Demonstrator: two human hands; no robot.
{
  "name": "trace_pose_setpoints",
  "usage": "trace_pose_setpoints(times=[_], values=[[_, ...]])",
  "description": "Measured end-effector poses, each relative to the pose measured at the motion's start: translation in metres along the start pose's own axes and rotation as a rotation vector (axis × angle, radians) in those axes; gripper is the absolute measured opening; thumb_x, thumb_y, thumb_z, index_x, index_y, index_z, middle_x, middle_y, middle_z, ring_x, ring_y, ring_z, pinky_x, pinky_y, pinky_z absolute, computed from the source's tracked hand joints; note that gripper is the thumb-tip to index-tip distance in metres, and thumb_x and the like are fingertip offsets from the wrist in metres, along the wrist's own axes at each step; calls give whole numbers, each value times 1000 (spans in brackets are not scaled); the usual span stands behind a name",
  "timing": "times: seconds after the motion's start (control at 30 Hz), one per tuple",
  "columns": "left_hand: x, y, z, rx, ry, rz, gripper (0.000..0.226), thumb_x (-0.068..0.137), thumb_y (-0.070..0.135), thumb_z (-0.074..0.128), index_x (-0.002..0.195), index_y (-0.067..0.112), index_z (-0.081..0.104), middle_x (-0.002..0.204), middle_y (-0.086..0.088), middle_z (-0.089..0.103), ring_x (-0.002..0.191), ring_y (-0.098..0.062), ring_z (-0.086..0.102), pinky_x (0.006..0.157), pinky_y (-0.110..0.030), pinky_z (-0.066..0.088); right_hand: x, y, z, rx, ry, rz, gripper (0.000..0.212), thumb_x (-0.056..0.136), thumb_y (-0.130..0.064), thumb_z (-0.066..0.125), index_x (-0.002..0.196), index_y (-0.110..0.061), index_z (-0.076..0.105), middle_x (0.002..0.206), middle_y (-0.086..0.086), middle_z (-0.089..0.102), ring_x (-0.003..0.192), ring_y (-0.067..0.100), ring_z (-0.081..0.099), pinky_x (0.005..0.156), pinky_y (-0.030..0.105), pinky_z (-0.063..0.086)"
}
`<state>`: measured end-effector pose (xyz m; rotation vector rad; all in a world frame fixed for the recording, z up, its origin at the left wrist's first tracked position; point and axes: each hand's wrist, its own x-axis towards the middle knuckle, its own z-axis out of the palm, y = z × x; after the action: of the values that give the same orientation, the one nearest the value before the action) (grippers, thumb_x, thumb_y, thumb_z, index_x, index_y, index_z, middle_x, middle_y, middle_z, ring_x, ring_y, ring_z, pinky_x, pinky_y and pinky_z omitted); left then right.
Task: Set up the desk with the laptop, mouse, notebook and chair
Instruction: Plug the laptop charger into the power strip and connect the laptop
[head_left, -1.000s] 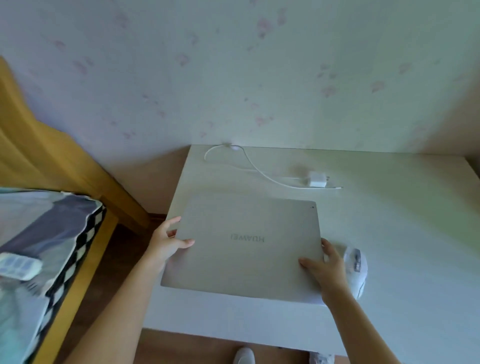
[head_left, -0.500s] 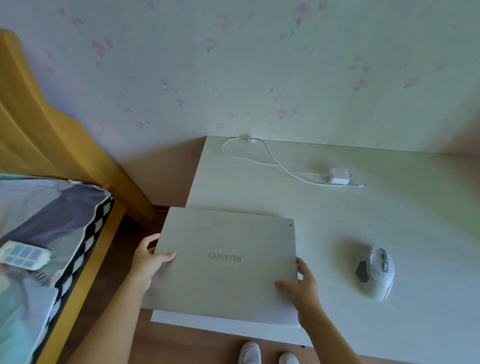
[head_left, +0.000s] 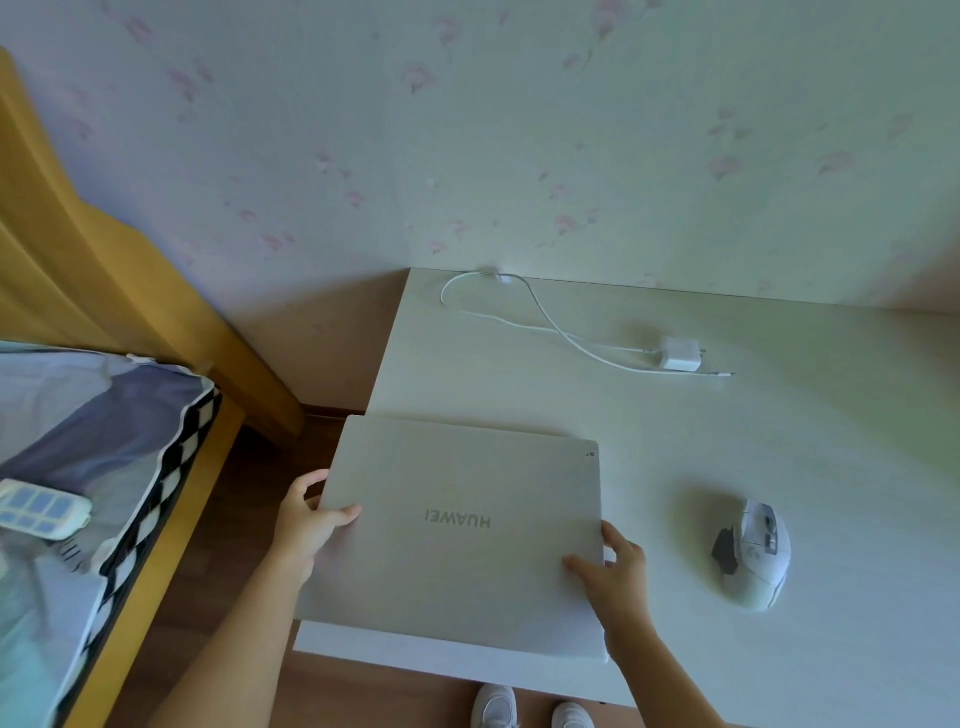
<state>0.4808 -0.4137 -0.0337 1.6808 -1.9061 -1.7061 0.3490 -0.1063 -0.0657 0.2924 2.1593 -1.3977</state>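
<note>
I've got both grips on the closed laptop (head_left: 457, 525): left hand (head_left: 306, 525) and right hand (head_left: 613, 571) pinching its side edges. Laptop overhangs the counter (head_left: 779, 467) corner, w/ mouse (head_left: 753, 553) to its right. If either pinch slips it could tip off toward the floor.

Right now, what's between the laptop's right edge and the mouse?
Only bare desk shows between the laptop and the mouse in the head view; the charger lies farther back.
</note>
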Motion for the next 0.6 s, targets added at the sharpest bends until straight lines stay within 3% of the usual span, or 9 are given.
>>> trace_pose_setpoints(times=[0.13, 0.27, 0.4, 0.5, 0.6], values=[[1, 0, 13, 35, -3, 44, 62, 74, 5, 79, 127, 20, 52, 112, -7, 59, 99, -24, 54, 83, -40, 47, 2, -7, -8, -22, 105, -27, 59, 64, -18, 81, 118, -15, 57, 118, 10, 46, 99, 26, 54, 90, 47, 49], [4, -3, 20, 212, 60, 148, 60, 70, 17, 84, 124, 18, 59, 123, -10, 59, 110, -28, 55, 90, -43, 49, 8, -11, -14, -153, 228, 2, 70, 65, -30, 82, 127, -17, 52, 122, 9, 45, 109, 27, 40, 95, 50, 41], [8, -1, 20, 405, 133, 215, 57, 68, 33, 84, 119, 22, 61, 131, -8, 44, 120, -30, 42, 95, -44, 43, 9, -15, -19, -369, 261, -18, 73, 66, -40, 79, 130, -23, 49, 124, 8, 50, 119, 29, 32, 94, 49, 37], [10, 2, 25, 622, 139, 317, 68, 73, 49, 75, 128, 17, 52, 141, -7, 40, 128, -29, 36, 96, -43, 41, 6, -15, -17, -496, 252, -60, 78, 69, -39, 76, 136, -20, 41, 131, 10, 46, 123, 31, 31, 98, 47, 33], [11, 6, 37, 827, 88, 441, 93, 76, 59, 66, 148, 16, 26, 155, -5, 25, 142, -26, 21, 110, -42, 28, 3, -17, -12, -563, 246, -117, 81, 73, -38, 73, 141, -19, 33, 139, 7, 40, 127, 30, 28, 100, 45, 31]])
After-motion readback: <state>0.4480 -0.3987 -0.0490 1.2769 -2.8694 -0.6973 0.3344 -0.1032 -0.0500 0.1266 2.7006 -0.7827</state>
